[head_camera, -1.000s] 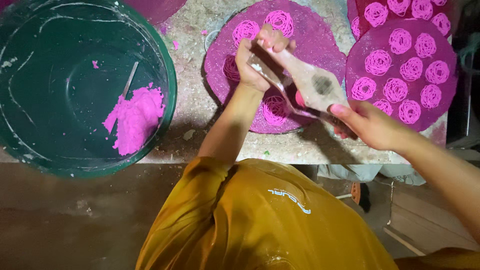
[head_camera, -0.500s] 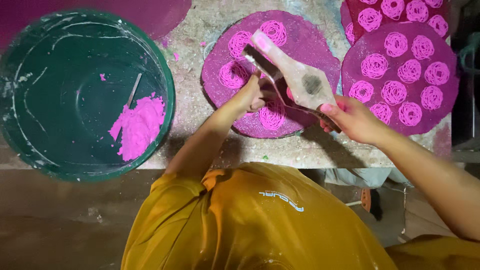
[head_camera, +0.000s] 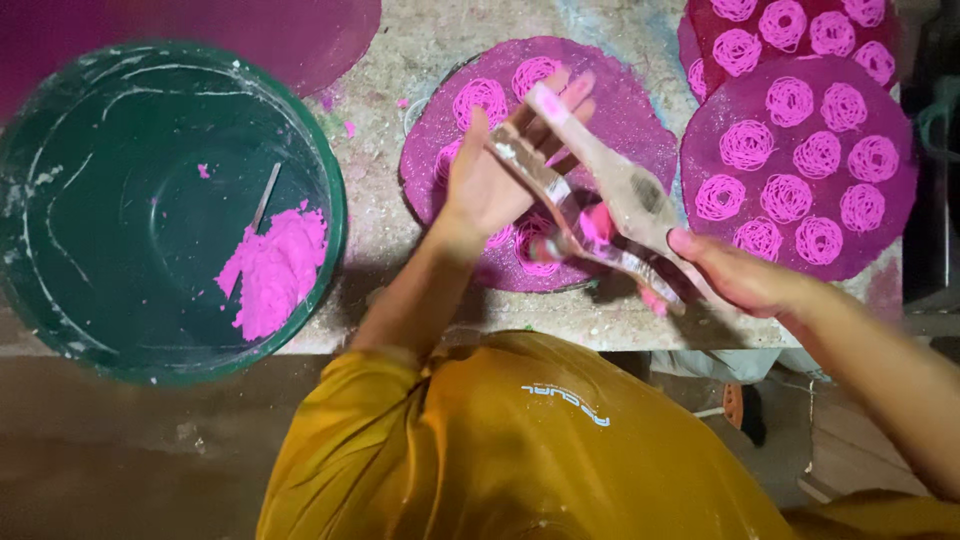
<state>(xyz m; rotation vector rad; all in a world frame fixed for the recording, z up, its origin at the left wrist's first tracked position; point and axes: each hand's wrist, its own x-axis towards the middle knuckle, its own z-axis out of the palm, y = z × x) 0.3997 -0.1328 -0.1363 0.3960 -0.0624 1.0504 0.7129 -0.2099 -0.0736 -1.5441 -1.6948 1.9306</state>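
Speckled, flour-dusted stone tabletop runs across the top of your view, with a dim floor below its near edge. Your left hand is spread open over the purple round woven tray in the middle, palm and fingers pressed against the upper arm of the hinged wooden noodle press. Your right hand is closed around the lower ends of the press's two handles, gripping them near the table's edge. The press hangs tilted just above that middle tray, smeared with bright pink dough at its centre. Under and around it lie pale pink coiled noodle nests on the tray; some are hidden beneath your left hand. To the right, a second purple tray carries more coiled nests in rows, and it overlaps a third tray at the top right corner. On your left, well apart from the press, sits a large dark green plastic basin, streaked with white, holding a lump of pink dough with a thin metal utensil handle sticking out of it. Your yellow shirt fills the lower frame.
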